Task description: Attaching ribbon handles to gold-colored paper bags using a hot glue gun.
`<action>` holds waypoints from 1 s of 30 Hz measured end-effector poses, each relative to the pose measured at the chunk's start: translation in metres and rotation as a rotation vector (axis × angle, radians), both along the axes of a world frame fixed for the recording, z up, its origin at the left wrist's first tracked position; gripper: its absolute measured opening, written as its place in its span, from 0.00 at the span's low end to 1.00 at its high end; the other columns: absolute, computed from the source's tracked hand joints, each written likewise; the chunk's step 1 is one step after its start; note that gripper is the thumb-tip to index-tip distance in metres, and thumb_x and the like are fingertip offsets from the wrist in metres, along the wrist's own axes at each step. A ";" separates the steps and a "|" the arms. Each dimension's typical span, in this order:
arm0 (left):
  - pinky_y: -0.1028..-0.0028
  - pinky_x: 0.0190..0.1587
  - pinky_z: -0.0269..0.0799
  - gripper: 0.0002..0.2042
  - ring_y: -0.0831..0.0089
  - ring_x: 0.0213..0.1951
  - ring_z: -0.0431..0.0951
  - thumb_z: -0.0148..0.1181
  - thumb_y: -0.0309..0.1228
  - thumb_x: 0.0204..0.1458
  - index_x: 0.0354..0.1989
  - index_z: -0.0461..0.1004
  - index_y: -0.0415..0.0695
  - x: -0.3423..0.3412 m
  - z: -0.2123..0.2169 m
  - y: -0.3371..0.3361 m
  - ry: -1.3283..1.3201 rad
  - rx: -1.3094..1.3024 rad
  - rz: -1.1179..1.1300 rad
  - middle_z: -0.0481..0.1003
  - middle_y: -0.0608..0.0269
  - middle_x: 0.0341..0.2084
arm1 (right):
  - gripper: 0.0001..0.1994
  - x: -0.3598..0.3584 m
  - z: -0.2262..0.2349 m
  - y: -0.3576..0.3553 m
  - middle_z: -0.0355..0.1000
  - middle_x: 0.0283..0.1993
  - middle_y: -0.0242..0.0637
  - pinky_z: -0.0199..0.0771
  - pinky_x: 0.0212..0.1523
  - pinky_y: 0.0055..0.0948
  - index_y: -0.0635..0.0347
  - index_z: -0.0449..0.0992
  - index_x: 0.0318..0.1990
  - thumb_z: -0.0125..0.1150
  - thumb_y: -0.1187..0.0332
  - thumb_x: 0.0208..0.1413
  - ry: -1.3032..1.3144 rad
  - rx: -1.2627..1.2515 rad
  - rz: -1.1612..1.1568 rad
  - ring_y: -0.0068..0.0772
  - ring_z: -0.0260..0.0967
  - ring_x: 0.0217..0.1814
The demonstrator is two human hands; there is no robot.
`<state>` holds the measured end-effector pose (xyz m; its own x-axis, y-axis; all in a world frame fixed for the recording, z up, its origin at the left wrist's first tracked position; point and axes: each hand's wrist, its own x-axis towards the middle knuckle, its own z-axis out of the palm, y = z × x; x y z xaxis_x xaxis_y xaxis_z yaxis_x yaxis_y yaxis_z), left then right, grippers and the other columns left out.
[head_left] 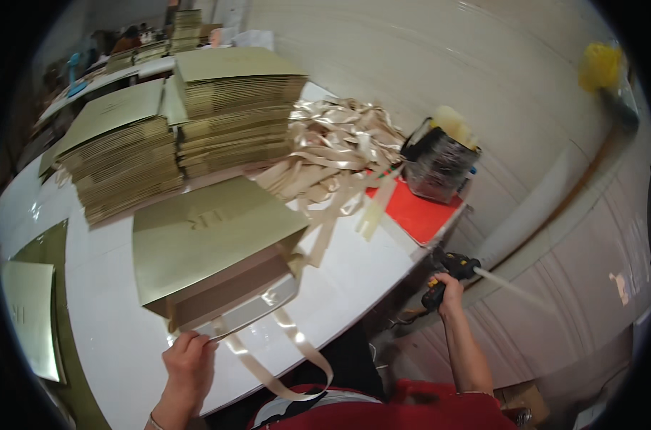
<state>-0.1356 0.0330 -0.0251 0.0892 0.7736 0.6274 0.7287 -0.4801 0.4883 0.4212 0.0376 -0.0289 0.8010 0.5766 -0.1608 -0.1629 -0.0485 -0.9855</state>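
Note:
A gold paper gift bag (214, 226) lies on the white table with its mouth toward me. A pale strip (257, 307) runs along the opening, and a cream satin ribbon handle (307, 351) loops from it over the table's near edge. My left hand (188, 358) is closed, pinching the left end of that strip at the bag's mouth. To the right, beyond the table edge, my right hand (449, 292) is wrapped round the handle of a black and yellow glue gun (434, 292). A long translucent glue stick (512, 288) sticks out of it to the right.
Tall stacks of flat gold bags (232, 136) stand at the back left. Beside them lies a heap of cream ribbons (347, 147). A red sheet (426, 215) lies under a plastic-wrapped dark container (440, 165) near the right edge. Another gold bag (32, 315) lies far left.

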 end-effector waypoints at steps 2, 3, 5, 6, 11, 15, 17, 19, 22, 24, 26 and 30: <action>0.68 0.23 0.73 0.08 0.61 0.22 0.76 0.67 0.20 0.37 0.24 0.73 0.43 0.003 0.003 0.001 0.005 0.014 -0.004 0.72 0.60 0.22 | 0.09 0.040 0.004 0.004 0.74 0.30 0.47 0.76 0.28 0.38 0.64 0.71 0.31 0.61 0.70 0.43 0.358 -0.047 0.190 0.43 0.72 0.26; 0.68 0.23 0.73 0.09 0.61 0.22 0.75 0.67 0.20 0.37 0.24 0.73 0.43 0.004 0.004 0.001 0.029 0.007 -0.015 0.72 0.60 0.22 | 0.11 0.053 0.009 0.006 0.73 0.32 0.51 0.78 0.31 0.40 0.65 0.70 0.32 0.59 0.67 0.44 0.399 -0.064 0.306 0.48 0.72 0.28; 0.68 0.22 0.72 0.09 0.61 0.21 0.75 0.68 0.20 0.37 0.24 0.72 0.43 0.005 0.007 0.003 0.017 0.060 -0.015 0.71 0.60 0.21 | 0.14 0.064 0.018 0.014 0.72 0.34 0.54 0.78 0.30 0.43 0.65 0.70 0.34 0.61 0.64 0.44 0.391 -0.107 0.277 0.50 0.71 0.29; 0.67 0.21 0.71 0.09 0.61 0.21 0.74 0.67 0.20 0.38 0.23 0.71 0.43 0.005 0.008 0.005 0.023 0.099 -0.014 0.71 0.59 0.21 | 0.15 0.064 0.023 0.019 0.73 0.32 0.49 0.78 0.32 0.40 0.64 0.72 0.35 0.63 0.63 0.44 0.280 -0.281 0.267 0.47 0.71 0.28; 0.65 0.23 0.69 0.06 0.55 0.21 0.73 0.64 0.23 0.46 0.25 0.71 0.42 0.004 -0.008 0.031 -0.080 0.056 0.301 0.71 0.54 0.20 | 0.19 -0.006 0.020 0.041 0.77 0.37 0.51 0.74 0.42 0.42 0.66 0.78 0.37 0.62 0.55 0.52 -1.427 -0.933 0.218 0.49 0.76 0.41; 0.62 0.25 0.71 0.03 0.54 0.23 0.75 0.60 0.26 0.49 0.26 0.73 0.42 0.005 -0.025 0.072 -0.002 0.096 0.520 0.75 0.54 0.25 | 0.11 -0.138 0.016 0.056 0.78 0.34 0.46 0.74 0.41 0.32 0.66 0.79 0.37 0.60 0.67 0.53 -0.813 0.008 1.018 0.37 0.77 0.38; 0.59 0.27 0.72 0.03 0.55 0.25 0.76 0.59 0.28 0.50 0.28 0.75 0.43 0.013 -0.023 0.088 0.156 0.070 0.504 0.76 0.56 0.27 | 0.10 -0.215 0.020 0.070 0.77 0.38 0.46 0.74 0.48 0.37 0.64 0.78 0.38 0.63 0.70 0.49 -1.003 0.411 1.103 0.44 0.75 0.43; 0.57 0.29 0.73 0.04 0.55 0.27 0.77 0.58 0.30 0.51 0.29 0.76 0.43 0.020 -0.014 0.094 0.358 0.016 0.488 0.76 0.58 0.29 | 0.17 -0.268 0.028 0.093 0.71 0.51 0.51 0.62 0.61 0.45 0.64 0.73 0.49 0.60 0.71 0.50 -1.257 0.595 1.084 0.50 0.66 0.57; 0.60 0.48 0.72 0.11 0.47 0.48 0.73 0.56 0.31 0.53 0.42 0.77 0.41 0.020 0.009 0.087 0.431 0.034 -0.146 0.74 0.45 0.46 | 0.18 -0.308 0.034 0.123 0.71 0.49 0.51 0.57 0.62 0.47 0.66 0.73 0.49 0.50 0.61 0.58 -1.691 0.587 1.195 0.53 0.65 0.55; 0.64 0.50 0.71 0.13 0.55 0.52 0.72 0.56 0.32 0.55 0.46 0.75 0.40 0.009 0.021 0.077 0.232 -0.285 -0.032 0.73 0.48 0.47 | 0.18 -0.305 0.042 0.134 0.73 0.45 0.49 0.60 0.58 0.44 0.65 0.74 0.46 0.48 0.59 0.60 -1.713 -0.139 1.465 0.50 0.67 0.53; 0.67 0.46 0.74 0.13 0.63 0.48 0.75 0.56 0.31 0.55 0.47 0.73 0.41 0.000 0.023 0.069 -0.206 -0.535 0.005 0.74 0.54 0.48 | 0.17 -0.303 0.047 0.132 0.74 0.44 0.46 0.64 0.55 0.42 0.62 0.77 0.43 0.44 0.60 0.62 -1.249 0.023 1.246 0.47 0.69 0.50; 0.59 0.47 0.70 0.15 0.50 0.41 0.75 0.47 0.36 0.58 0.44 0.73 0.38 -0.005 0.020 0.065 0.342 -0.575 0.087 0.76 0.45 0.36 | 0.19 -0.335 0.052 0.108 0.75 0.43 0.49 0.65 0.53 0.44 0.61 0.78 0.41 0.42 0.59 0.61 -1.515 -0.274 1.501 0.53 0.70 0.49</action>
